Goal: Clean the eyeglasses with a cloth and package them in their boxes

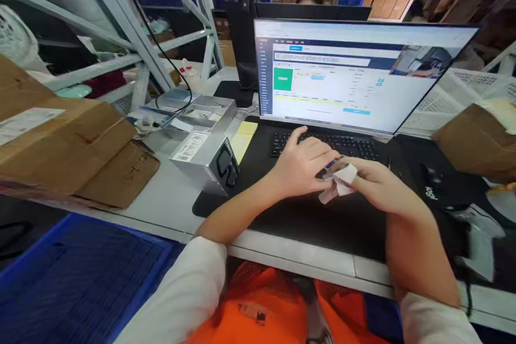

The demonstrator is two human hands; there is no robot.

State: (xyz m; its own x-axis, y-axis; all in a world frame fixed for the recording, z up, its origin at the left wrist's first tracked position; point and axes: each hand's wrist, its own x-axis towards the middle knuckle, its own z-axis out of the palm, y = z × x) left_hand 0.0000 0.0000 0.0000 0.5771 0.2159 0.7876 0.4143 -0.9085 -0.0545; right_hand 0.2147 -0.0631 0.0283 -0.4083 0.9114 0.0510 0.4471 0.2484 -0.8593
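In front of the keyboard [346, 145], both hands meet around a crumpled piece of white paper [344, 174]. My left hand [300, 166] pinches at its left side with thumb and forefinger, while another finger sticks up toward the monitor. My right hand [379, 183] is closed on the right side of the paper. A small dark blue bit shows between the fingertips; what it is I cannot make out. To the left of my left forearm stands a silver box [201, 164] with a white barcode label and a black print on its end.
A lit monitor [355, 80] stands behind the keyboard on a black desk mat [282, 226]. Cardboard boxes [64, 140] sit at left, above a blue crate [80, 274]. Yellow paper [244, 140] lies behind the silver box. A mouse [431, 174] and clear plastic packaging [479, 236] are at right.
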